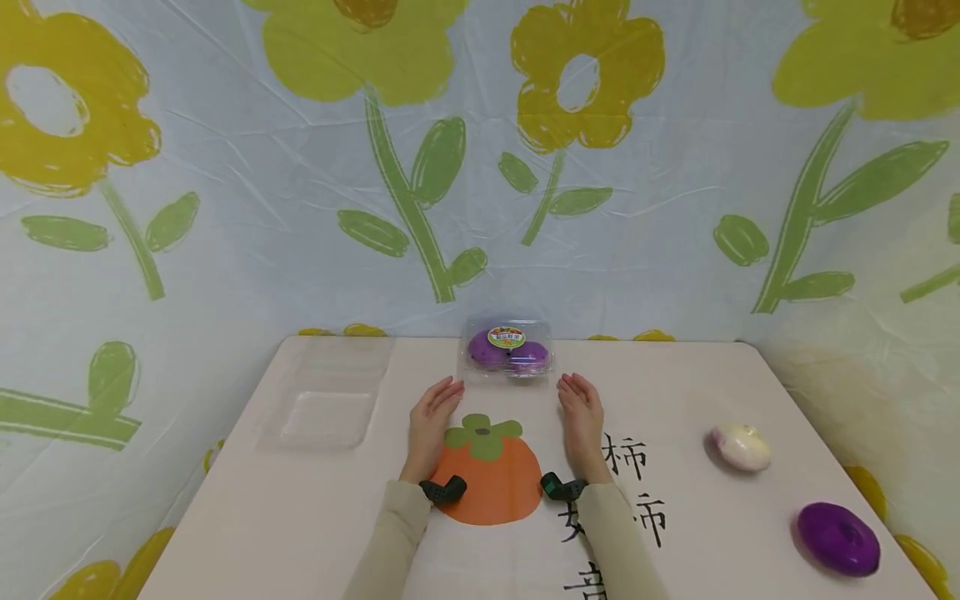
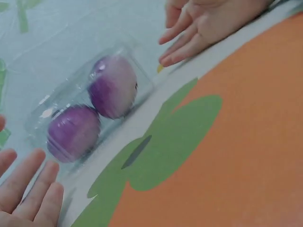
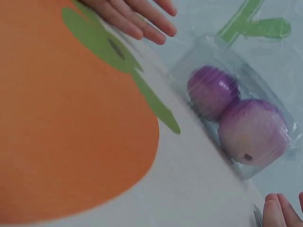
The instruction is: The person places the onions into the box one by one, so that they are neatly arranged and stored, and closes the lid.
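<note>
A see-through plastic box (image 1: 545,360) with a round label stands at the table's far edge. Inside lie two round, purple-and-white things (image 2: 113,87) like fruits or vegetables. My left hand (image 1: 432,421) is just in front of the box's left side, and my right hand (image 1: 582,421) is before its right side. Both hands have nearly straight fingers, palms facing each other, with nothing held. In the wrist views a gap shows between the fingertips and the box.
An open see-through plastic tray (image 1: 326,417) lies at the left. To the right are a white-and-purple rounded thing (image 1: 741,447) and a dark purple one (image 1: 838,539). The tablecloth bears a persimmon print (image 1: 491,483) and black characters. A flowered cloth (image 1: 637,250) hangs behind.
</note>
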A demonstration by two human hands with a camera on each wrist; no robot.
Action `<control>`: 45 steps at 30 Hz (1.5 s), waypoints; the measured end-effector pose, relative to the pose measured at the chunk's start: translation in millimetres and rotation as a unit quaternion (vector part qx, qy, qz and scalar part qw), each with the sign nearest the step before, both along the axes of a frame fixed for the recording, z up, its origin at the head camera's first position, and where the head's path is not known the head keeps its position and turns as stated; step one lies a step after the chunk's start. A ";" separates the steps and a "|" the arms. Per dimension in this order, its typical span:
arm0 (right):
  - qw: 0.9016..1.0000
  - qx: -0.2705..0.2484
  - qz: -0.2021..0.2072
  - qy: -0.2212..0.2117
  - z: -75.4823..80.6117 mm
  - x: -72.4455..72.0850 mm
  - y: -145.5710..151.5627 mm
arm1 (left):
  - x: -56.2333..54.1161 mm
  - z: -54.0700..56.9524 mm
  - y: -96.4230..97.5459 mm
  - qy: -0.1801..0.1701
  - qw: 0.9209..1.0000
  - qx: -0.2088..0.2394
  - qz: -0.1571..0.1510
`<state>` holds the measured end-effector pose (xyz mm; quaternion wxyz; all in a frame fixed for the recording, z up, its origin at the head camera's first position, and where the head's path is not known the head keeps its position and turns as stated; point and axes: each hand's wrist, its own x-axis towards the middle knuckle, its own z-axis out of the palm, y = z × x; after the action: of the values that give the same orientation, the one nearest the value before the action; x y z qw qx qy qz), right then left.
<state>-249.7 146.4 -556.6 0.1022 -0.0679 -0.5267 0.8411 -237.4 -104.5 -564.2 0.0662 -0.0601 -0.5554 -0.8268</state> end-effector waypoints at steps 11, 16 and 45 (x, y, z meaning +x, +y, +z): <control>0.984 -0.060 -0.166 0.003 30.5 23.2 -22.3 | 24.4 71.0 -30.7 0.152 0.985 0.042 -0.075; 0.983 -0.050 -0.169 0.053 61.8 35.1 -59.2 | 37.7 110.3 -82.5 0.198 0.980 -0.024 0.004; 0.882 0.060 0.462 -0.064 48.9 78.3 -241.1 | 77.3 29.9 -254.0 -0.143 0.983 0.028 0.110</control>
<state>-171.4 -94.7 -507.8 -0.3286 0.1356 -0.5531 0.7535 -160.1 -358.6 -534.3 0.0787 0.1220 -0.5389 -0.8298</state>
